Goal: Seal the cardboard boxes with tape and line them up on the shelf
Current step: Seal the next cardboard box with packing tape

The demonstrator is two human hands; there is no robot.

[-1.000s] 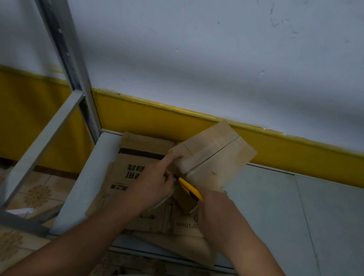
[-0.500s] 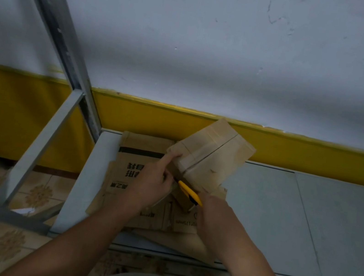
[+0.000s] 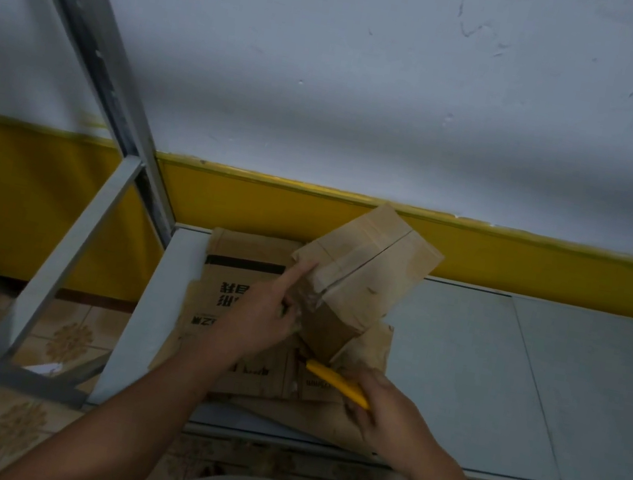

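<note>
Person is standing at a grey shelf (image 3: 473, 370), both bare forearms reaching in from the bottom of the frame. Small cardboard box (image 3: 368, 273) is sitting at the back left of the shelf, turned corner-on, resting on a pile of flattened cardboard (image 3: 243, 265) with black print. Box flaps are lying closed, with shiny clear tape (image 3: 341, 281) running along the centre seam and down the near face.

Left hand (image 3: 260, 314) is reaching up and right. Its index finger is lying straight, with the tip pressing on the box's top left corner. The other fingers are curling in against the box's near-left side; cannot tell whether they are pinching anything there.

Right hand (image 3: 390, 415) is sitting lower, just beside the box's near corner, back of hand up and wrist angling in from the right. Its fingers are wrapping round a yellow cutter (image 3: 337, 383), which is pointing up-left toward the box without touching it. Blade is too small to make out.
</note>
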